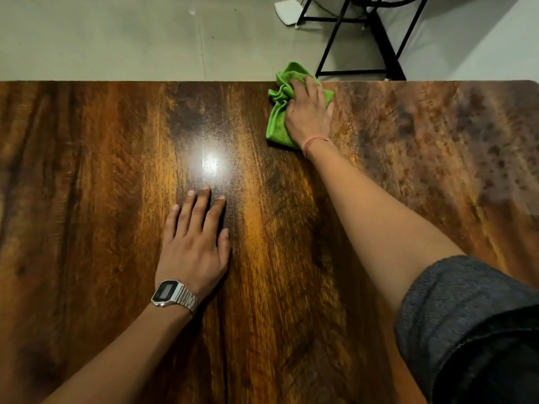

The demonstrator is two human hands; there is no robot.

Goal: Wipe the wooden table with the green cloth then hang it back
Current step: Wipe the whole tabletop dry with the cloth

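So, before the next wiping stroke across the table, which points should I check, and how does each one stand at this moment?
1. Right hand presses flat on the green cloth: ok.
2. Cloth lies fully on the wooden table: not ok, its far part hangs past the far edge.
3. Cloth spread flat: not ok, it is bunched and wrinkled.
4. Left hand rests flat on the table, apart from the cloth, for support: ok.
5. Path toward the near side free of objects: ok, only the left hand rests there.
6. Place to hang the cloth afterwards: cannot tell, no hook or rail is clearly visible.
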